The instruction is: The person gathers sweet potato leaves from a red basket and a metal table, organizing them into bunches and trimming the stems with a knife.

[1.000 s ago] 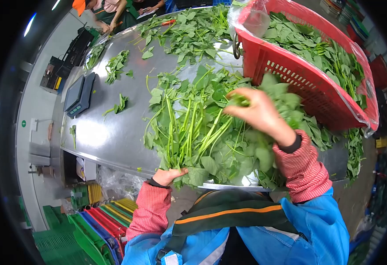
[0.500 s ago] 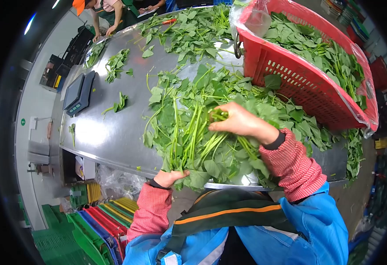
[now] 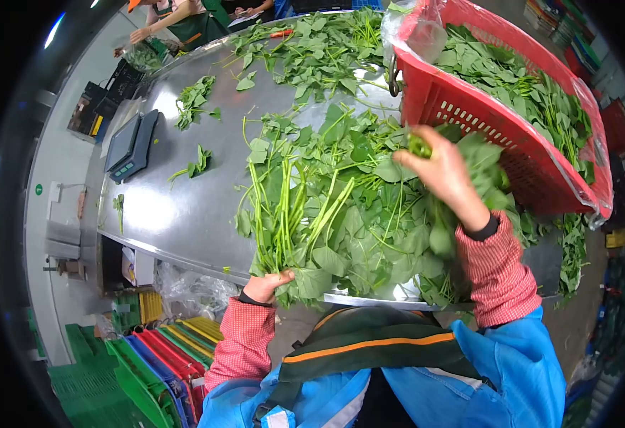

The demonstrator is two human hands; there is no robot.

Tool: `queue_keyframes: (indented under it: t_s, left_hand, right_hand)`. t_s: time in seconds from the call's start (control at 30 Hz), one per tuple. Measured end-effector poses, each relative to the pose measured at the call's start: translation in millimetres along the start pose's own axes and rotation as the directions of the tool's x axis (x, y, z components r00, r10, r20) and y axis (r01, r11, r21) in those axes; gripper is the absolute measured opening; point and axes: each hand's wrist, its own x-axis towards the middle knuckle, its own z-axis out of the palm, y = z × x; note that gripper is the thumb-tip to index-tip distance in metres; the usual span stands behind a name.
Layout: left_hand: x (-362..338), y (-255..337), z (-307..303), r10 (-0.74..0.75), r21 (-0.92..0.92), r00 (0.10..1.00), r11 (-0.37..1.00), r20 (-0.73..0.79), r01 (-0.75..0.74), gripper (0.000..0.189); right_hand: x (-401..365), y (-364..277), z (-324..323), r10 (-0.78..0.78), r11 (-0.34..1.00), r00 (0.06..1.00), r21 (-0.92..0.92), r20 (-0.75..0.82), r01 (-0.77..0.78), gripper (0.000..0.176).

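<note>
At the table's near edge, my left hand (image 3: 269, 287) is closed around the leafy lower end of a bunch of leafy greens (image 3: 284, 221), its long stems pointing away from me. My right hand (image 3: 437, 167) grips the stem ends of another bunch of leafy greens (image 3: 480, 160), whose leaves trail to the right, blurred, in front of the red crate. Between and below the hands spreads a loose pile of the same greens (image 3: 376, 192) on the metal table (image 3: 205, 178).
A red plastic-lined crate (image 3: 462, 135) full of greens stands at the right. A digital scale (image 3: 132, 146) sits on the left. More greens (image 3: 312, 50) lie at the back, where another person (image 3: 184, 18) handles a bag. Coloured crates (image 3: 162, 364) stand below left.
My right hand has moved right and away from me with its bunch, apart from the left hand's stems. My left hand has barely shifted. The person at the back now lifts a bag of greens.
</note>
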Motion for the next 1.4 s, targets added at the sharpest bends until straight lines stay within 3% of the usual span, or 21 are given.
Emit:
queue_keyframes:
  t_s: [0.03, 0.1, 0.2, 0.3, 0.4, 0.5, 0.57, 0.63, 0.7, 0.77, 0.8, 0.87, 0.93, 0.97, 1.03, 1.17, 1.2, 1.27, 1.3, 1.37, 1.4]
  left_hand:
    - [0.9, 0.7, 1.9, -0.001, -0.004, 1.000, 1.000, 0.015, 0.001, 0.057]
    - [5.5, 3.9, 5.9, -0.003, -0.005, 0.999, 1.000, 0.051, 0.003, 0.057]
    - [12.8, 1.5, 19.2, 0.057, 0.010, 0.992, 0.998, 0.111, -0.058, 0.059]
    - [13.8, 1.1, 25.2, 0.028, 0.079, 0.992, 0.996, 0.126, -0.038, 0.061]
    - [14.3, -3.1, 27.9, 0.052, 0.015, 0.993, 0.998, 0.107, -0.053, 0.058]
    - [11.6, -5.9, 9.1, -0.099, -0.072, 0.995, 0.993, 0.003, 0.099, 0.056]
    - [8.7, -11.4, -0.4, -0.099, -0.084, 0.995, 0.992, -0.020, 0.097, 0.056]
    - [10.2, -22.3, -17.5, -0.093, -0.130, 0.996, 0.987, -0.001, 0.092, 0.056]
    - [4.9, -20.0, -20.4, -0.089, -0.099, 0.995, 0.992, -0.051, 0.084, 0.049]
    - [-3.1, -13.1, -18.7, -0.055, -0.087, 0.996, 0.995, -0.070, 0.049, 0.040]
    - [-6.0, -7.4, -13.4, 0.028, -0.023, 0.998, 0.999, -0.063, -0.030, 0.039]
    - [-4.3, -7.8, -15.2, -0.074, -0.066, 0.993, 0.995, -0.090, 0.068, 0.047]
    - [4.0, -13.5, -16.1, -0.093, -0.064, 0.994, 0.994, -0.061, 0.089, 0.054]
    - [3.8, -9.3, -5.5, -0.058, -0.060, 0.998, 0.997, -0.019, 0.057, 0.054]
    - [2.2, 5.0, 20.1, 0.011, -0.056, 0.998, 0.998, 0.063, -0.008, 0.054]
    - [9.2, 2.6, 19.7, -0.028, -0.068, 0.988, 0.997, 0.152, 0.038, 0.054]
    - [16.1, -11.0, 3.6, -0.051, -0.199, 0.982, 0.976, 0.180, 0.087, 0.054]
    - [15.2, -4.4, 3.2, -0.082, -0.131, 0.993, 0.987, 0.083, 0.092, 0.054]
    - [13.6, 0.4, 4.6, -0.096, -0.098, 0.995, 0.990, 0.034, 0.099, 0.054]
    - [9.6, 6.1, 8.3, 0.051, 0.004, 0.999, 0.999, 0.018, -0.052, 0.051]
    - [10.8, 7.3, 6.6, 0.083, 0.077, 0.996, 0.993, 0.026, -0.085, 0.051]
  right_hand:
    - [-9.4, 14.0, 15.3, -0.001, 0.965, 0.993, 0.260, 0.120, -0.031, 0.046]
    - [-25.7, -25.5, 13.9, 0.215, 0.742, 0.866, 0.500, 0.452, -0.445, 0.037]
    - [-36.2, -29.4, 54.7, 0.118, 0.391, 0.796, 0.709, 0.594, -0.587, 0.024]
    - [-32.5, -40.6, 63.3, 0.201, 0.301, 0.820, 0.762, 0.537, -0.573, 0.016]
    - [-27.9, -49.2, 38.8, 0.175, 0.692, 0.853, 0.554, 0.492, -0.462, 0.019]
    - [-29.9, -50.3, 21.8, 0.036, 0.808, 0.853, 0.488, 0.520, -0.332, 0.019]
    - [-30.8, -35.5, 26.9, -0.092, 0.925, 0.909, 0.374, 0.407, -0.073, 0.021]
    - [-28.9, -33.1, 22.1, -0.171, 0.982, 0.925, 0.134, 0.339, 0.132, 0.021]
    - [-21.4, -27.4, 15.2, -0.129, 0.958, 0.989, -0.249, 0.070, 0.142, 0.023]
    - [-10.6, -21.1, 3.5, -0.175, 0.942, 0.980, -0.306, -0.092, 0.139, 0.028]
    - [-12.7, -29.2, -0.7, -0.145, 0.952, 0.988, -0.280, -0.055, 0.124, 0.031]
    - [-20.6, -12.5, 29.0, -0.274, 0.962, 0.956, -0.036, -0.102, 0.272, 0.032]
    - [-27.9, -31.8, 29.0, -0.007, 0.900, 0.987, 0.431, 0.163, -0.065, 0.033]
    - [-30.6, -57.0, 19.8, 0.192, 0.637, 0.826, 0.573, 0.529, -0.515, 0.033]
    - [-32.6, -50.2, 46.6, 0.112, 0.263, 0.760, 0.719, 0.640, -0.644, 0.023]
    - [-22.4, -51.9, 46.5, 0.141, 0.257, 0.840, 0.800, 0.524, -0.543, 0.016]
    - [-21.3, -60.8, 26.5, 0.110, 0.307, 0.885, 0.831, 0.453, -0.463, 0.015]
    - [-18.1, -64.7, -19.6, 0.043, 0.457, 0.964, 0.853, 0.262, -0.252, 0.015]
    - [-12.7, -52.6, -36.1, -0.022, 0.398, 0.975, 0.897, 0.220, -0.194, 0.014]
    - [2.1, -34.5, -43.4, -0.023, 0.613, 0.954, 0.758, 0.299, -0.222, 0.015]
    - [0.7, -29.0, -32.2, -0.045, 0.791, 0.960, 0.597, 0.275, -0.134, 0.017]
